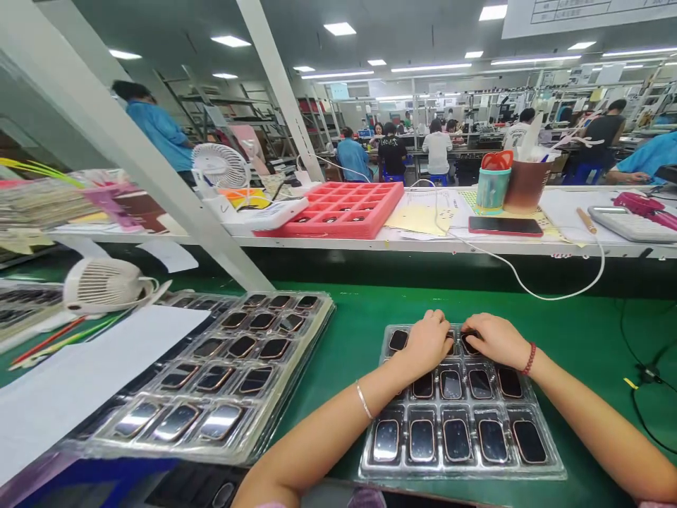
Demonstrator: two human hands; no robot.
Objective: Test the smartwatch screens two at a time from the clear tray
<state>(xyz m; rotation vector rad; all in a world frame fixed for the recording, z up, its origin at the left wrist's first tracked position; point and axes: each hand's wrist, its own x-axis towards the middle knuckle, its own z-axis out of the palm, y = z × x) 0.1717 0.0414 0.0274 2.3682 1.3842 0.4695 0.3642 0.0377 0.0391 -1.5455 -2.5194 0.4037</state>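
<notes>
A clear plastic tray (pixel 550 462) holds rows of dark, rounded-rectangle smartwatch screens with copper-coloured rims, and lies on the green bench in front of me. My left hand (pixel 431 337) is over its back row, fingers curled down and pressed together; what they grip is hidden. Beside those fingers a dark screen (pixel 450 344) partly shows. My right hand (pixel 496 340) reaches the same row from the right, thumb and fingers closed about the edges of another smartwatch screen (pixel 467 344). Both hands cover part of the back row.
Left of me stands a stack of similar filled trays (pixel 285 395), partly under a white sheet (pixel 106 374). A small white fan (pixel 103 283) lies beyond it. The shelf ahead carries a red compartment box (pixel 338 208), a phone (pixel 505 226) and cups. A white cable (pixel 523 282) hangs off its edge.
</notes>
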